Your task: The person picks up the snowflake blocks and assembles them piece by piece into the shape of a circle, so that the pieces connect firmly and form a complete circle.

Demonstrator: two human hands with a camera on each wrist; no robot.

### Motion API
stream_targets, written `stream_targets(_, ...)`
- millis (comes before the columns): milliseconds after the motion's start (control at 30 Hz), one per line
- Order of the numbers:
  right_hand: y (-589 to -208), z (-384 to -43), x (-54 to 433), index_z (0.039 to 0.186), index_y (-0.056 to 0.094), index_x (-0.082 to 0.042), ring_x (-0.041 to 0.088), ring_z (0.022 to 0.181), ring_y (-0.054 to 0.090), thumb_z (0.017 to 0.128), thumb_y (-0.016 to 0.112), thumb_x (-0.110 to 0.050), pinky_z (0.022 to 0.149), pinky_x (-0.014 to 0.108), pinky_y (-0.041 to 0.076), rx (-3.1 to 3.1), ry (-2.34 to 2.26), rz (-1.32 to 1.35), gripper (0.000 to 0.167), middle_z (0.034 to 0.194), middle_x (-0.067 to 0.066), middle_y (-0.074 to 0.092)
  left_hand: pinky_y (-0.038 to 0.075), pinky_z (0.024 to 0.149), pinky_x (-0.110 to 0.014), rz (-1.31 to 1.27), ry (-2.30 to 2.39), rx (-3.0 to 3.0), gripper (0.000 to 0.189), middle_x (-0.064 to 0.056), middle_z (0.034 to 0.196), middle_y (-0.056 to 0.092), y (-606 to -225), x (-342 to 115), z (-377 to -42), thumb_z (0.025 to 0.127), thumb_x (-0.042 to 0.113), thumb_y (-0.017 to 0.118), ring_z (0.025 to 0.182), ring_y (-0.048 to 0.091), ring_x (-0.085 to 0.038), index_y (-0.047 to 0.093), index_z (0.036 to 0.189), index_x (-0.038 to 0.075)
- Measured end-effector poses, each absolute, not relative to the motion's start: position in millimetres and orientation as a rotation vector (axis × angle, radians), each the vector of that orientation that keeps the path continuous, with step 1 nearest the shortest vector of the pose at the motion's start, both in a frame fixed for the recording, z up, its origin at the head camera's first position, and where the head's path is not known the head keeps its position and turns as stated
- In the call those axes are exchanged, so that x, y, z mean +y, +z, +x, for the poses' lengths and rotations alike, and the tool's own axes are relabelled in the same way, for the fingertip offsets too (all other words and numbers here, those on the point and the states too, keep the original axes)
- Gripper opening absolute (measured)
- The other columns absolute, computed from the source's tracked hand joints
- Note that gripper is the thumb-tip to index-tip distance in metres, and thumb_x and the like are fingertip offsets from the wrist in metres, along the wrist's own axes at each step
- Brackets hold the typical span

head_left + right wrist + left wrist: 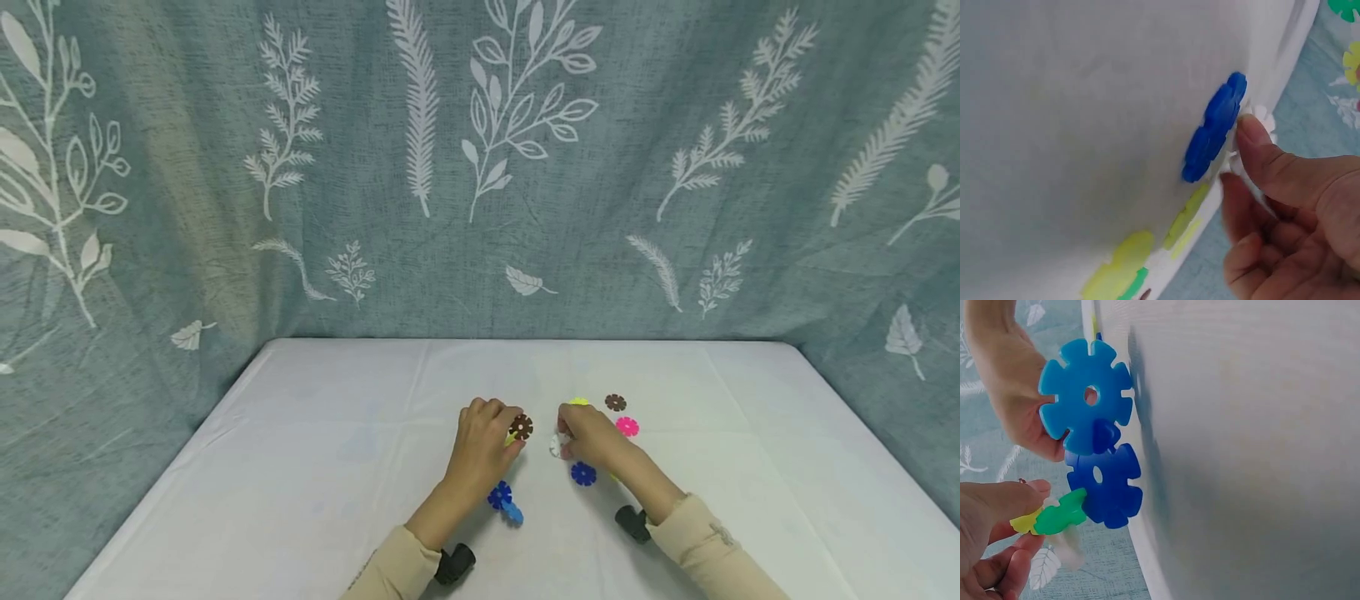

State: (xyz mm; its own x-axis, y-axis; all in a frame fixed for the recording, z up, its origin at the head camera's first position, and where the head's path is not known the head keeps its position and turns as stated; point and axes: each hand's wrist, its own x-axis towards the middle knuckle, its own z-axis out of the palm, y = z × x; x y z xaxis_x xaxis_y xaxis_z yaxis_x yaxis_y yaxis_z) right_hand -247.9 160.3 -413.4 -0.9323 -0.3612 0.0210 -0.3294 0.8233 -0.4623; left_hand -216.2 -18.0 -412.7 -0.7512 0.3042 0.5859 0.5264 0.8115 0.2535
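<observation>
My left hand [480, 442] pinches a joined chain of flower-shaped plastic discs between thumb and fingers. A brown disc [521, 427] is at its upper end; in the left wrist view a yellow disc [1024, 523] and a green disc [1061, 512] lead to a dark blue disc [1107, 484] and a light blue disc [1085, 397]. Across from it, my right hand [596, 437] grips a white disc [556, 446] with thumb and curled fingers, low over the table. Near its fingertips, a loose blue disc [1215, 128] lies on the cloth.
Loose discs lie around the right hand: brown [615, 402], pink [627, 427] and yellow [579, 402]. More yellow [1119, 265] and green [1134, 285] pieces show in the right wrist view. Under everything is a white-covered table [300, 467], with a leaf-patterned curtain [450, 275] behind.
</observation>
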Motion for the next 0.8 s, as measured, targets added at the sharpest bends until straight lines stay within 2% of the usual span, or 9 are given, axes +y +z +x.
stream_targets(133, -414, -247, 163, 0.078, 0.055, -0.007, 0.009, 0.061, 0.047, 0.075, 0.068, 0.003, 0.057, 0.021, 0.04, 2.957, -0.88, -0.723, 0.017, 0.066, -0.002, 0.053, 0.037, 0.067, -0.028, -0.6, -0.538, -2.467, 0.037, -0.005, 0.084, 0.066, -414, -18, -218, 0.063, 0.016, 0.083, 0.075, 0.052, -0.018, 0.068, 0.096, 0.007)
stream_targets(333, -406, -245, 163, 0.093, 0.064, -0.005, 0.013, 0.072, 0.063, 0.079, 0.067, -0.003, 0.064, 0.025, 0.049, 3.124, -1.046, -0.888, 0.014, 0.079, 0.001, 0.065, 0.037, 0.067, -0.029, -0.591, -0.547, -2.466, 0.036, -0.004, 0.084, 0.066, -412, -19, -220, 0.063, 0.018, 0.083, 0.075, 0.052, -0.018, 0.066, 0.093, 0.008)
stream_targets(467, -403, -244, 162, 0.084, 0.067, -0.008, 0.015, 0.076, 0.066, 0.078, 0.069, -0.003, 0.066, 0.027, 0.051, 3.207, -1.046, -0.981, 0.008, 0.081, 0.001, 0.066, 0.035, 0.066, -0.027, -0.601, -0.563, -2.456, 0.034, -0.002, 0.081, 0.065, -411, -19, -219, 0.063, 0.017, 0.083, 0.073, 0.05, -0.016, 0.067, 0.092, 0.009)
stream_targets(800, -401, -240, 157, 0.081, 0.065, -0.01, 0.009, 0.072, 0.063, 0.077, 0.07, -0.001, 0.063, 0.021, 0.05, 3.252, -1.024, -1.132, 0.011, 0.079, -0.003, 0.064, 0.033, 0.064, -0.024, -0.618, -0.593, -2.471, 0.032, -0.002, 0.079, 0.065, -411, -19, -219, 0.064, 0.017, 0.082, 0.07, 0.048, -0.014, 0.071, 0.092, 0.009)
